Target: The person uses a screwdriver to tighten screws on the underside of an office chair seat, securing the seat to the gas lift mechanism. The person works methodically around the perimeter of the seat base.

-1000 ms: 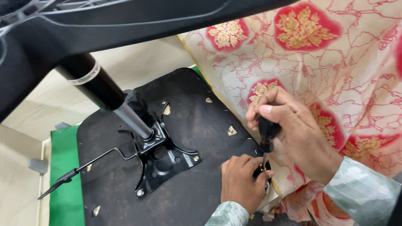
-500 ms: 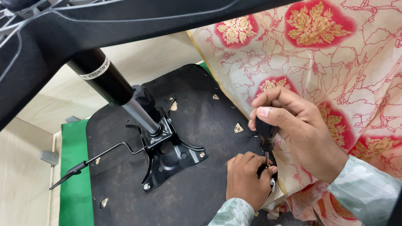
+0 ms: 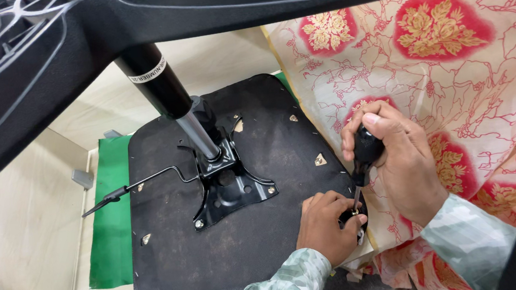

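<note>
Right hand closed around screwdriver, tip at near right edge of upturned chair seat. Left hand pinches the fitting steady. Fastening under way; next calls for upright, steady turning.

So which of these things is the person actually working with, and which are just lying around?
In use:
- screwdriver, gripped in the right hand
- small black fitting, steadied by the left hand
- upturned black seat base at whose edge they work

Lying about:
- patterned red and cream cloth
- green mat
- black chair leg base overhead
</note>
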